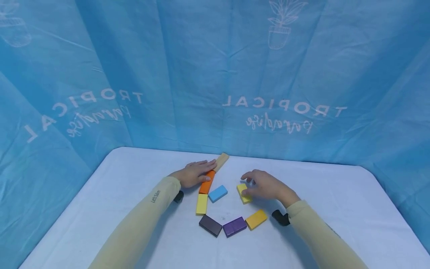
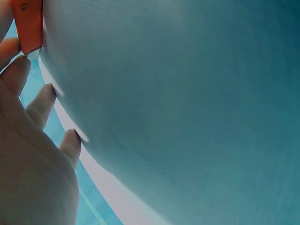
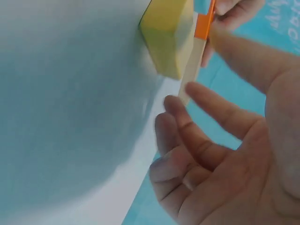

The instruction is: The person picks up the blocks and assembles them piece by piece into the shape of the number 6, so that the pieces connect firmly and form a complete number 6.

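My left hand [image 1: 193, 175] lies over an orange block [image 1: 206, 183], fingers stretched toward a plain wooden block [image 1: 221, 161] that joins its far end. In the left wrist view, fingertips are right at the end of the orange block [image 2: 29, 23]. A light yellow block [image 1: 201, 204] continues the line on the near side. My right hand [image 1: 265, 185] hovers at another light yellow block [image 1: 244, 193], its thumb overlapping that block in the head view. The right wrist view has the fingers spread and loosely bent, apart from the yellow block [image 3: 168, 35].
A blue block [image 1: 218, 194] lies between the hands. Nearer me, a dark grey block [image 1: 210, 225], a purple block [image 1: 234, 227] and a deeper yellow block [image 1: 256, 219] form a curved row. Blue cloth [image 1: 201, 74] hangs behind the white table [image 1: 134, 164].
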The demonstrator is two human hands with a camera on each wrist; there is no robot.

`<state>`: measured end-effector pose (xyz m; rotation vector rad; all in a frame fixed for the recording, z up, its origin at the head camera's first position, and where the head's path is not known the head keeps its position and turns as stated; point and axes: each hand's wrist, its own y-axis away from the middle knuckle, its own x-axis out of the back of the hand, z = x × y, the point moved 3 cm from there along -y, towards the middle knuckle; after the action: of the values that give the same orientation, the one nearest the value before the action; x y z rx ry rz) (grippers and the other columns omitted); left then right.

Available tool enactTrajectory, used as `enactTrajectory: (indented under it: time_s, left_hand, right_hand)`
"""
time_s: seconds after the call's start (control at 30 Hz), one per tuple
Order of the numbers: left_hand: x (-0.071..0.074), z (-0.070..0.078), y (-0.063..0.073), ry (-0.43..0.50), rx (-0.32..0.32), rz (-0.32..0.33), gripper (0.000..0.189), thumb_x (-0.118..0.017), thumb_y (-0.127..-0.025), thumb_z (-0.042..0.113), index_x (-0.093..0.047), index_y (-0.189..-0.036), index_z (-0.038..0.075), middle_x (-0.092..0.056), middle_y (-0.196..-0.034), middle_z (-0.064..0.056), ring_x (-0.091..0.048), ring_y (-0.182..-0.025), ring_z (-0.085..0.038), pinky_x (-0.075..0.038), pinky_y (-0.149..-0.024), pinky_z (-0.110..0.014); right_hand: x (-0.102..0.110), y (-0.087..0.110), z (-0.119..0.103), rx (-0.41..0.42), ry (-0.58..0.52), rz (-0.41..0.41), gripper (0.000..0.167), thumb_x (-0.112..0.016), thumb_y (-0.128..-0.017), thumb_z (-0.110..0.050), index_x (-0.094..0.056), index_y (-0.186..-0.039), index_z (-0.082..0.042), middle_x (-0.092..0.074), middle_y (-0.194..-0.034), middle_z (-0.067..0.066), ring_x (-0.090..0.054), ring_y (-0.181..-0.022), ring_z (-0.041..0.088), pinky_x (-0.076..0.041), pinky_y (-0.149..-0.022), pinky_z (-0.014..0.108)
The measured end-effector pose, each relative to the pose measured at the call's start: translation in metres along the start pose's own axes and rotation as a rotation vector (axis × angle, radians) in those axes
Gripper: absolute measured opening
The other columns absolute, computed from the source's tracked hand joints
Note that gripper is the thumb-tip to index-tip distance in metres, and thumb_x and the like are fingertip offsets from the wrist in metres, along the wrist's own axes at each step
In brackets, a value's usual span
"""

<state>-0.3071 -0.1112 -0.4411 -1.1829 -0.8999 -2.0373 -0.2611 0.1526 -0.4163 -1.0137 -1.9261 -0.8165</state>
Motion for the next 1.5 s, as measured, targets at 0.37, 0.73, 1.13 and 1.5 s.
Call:
enactTrajectory:
  time_s: [0.37, 0.73, 1.13, 1.5]
  left_hand:
    - [-0.001, 0.001, 0.000, -0.001, 0.013, 0.003, 0.063, -0.048, -0.106, 0.044, -0.024, -0.161, 0.024, -0.015, -0.168, 0.007, -0.014, -0.154, -0.026, -0.011, -0.122, -0.054]
    - [-0.001, -0.001, 0.000, -0.007, -0.001, 0.007, 0.064, -0.046, -0.106, 0.045, -0.024, -0.161, 0.023, -0.014, -0.168, 0.006, -0.013, -0.154, -0.026, -0.011, -0.122, -0.053]
    - [-0.002, -0.003, -0.003, -0.022, 0.014, 0.009, 0.063, -0.045, -0.106, 0.045, -0.023, -0.162, 0.024, -0.014, -0.168, 0.007, -0.013, -0.154, -0.025, -0.011, -0.122, -0.052]
    - [-0.001, 0.000, 0.000, -0.003, 0.005, 0.010, 0.064, -0.047, -0.106, 0.044, -0.023, -0.162, 0.024, -0.015, -0.168, 0.007, -0.013, -0.154, -0.025, -0.011, -0.122, -0.053]
  right_hand:
    - [-0.014, 0.003, -0.002, -0.065, 0.038, -0.020, 0.070, -0.091, -0.072, -0.038, -0.064, -0.129, -0.007, -0.061, -0.104, -0.002, -0.053, -0.089, 0.015, -0.052, -0.088, 0.034]
    - [-0.016, -0.003, -0.010, 0.017, 0.120, 0.004, 0.063, -0.087, -0.078, -0.040, -0.068, -0.128, -0.007, -0.064, -0.100, -0.005, -0.055, -0.089, 0.011, -0.051, -0.085, 0.032]
    - [-0.023, -0.002, -0.012, 0.045, 0.099, -0.031, 0.069, -0.089, -0.076, -0.038, -0.063, -0.135, -0.015, -0.063, -0.106, -0.005, -0.055, -0.091, 0.011, -0.052, -0.089, 0.033]
    - [-0.021, -0.002, -0.014, 0.066, 0.101, -0.063, 0.066, -0.090, -0.076, -0.030, -0.063, -0.134, -0.012, -0.061, -0.105, -0.006, -0.055, -0.093, 0.012, -0.051, -0.090, 0.032]
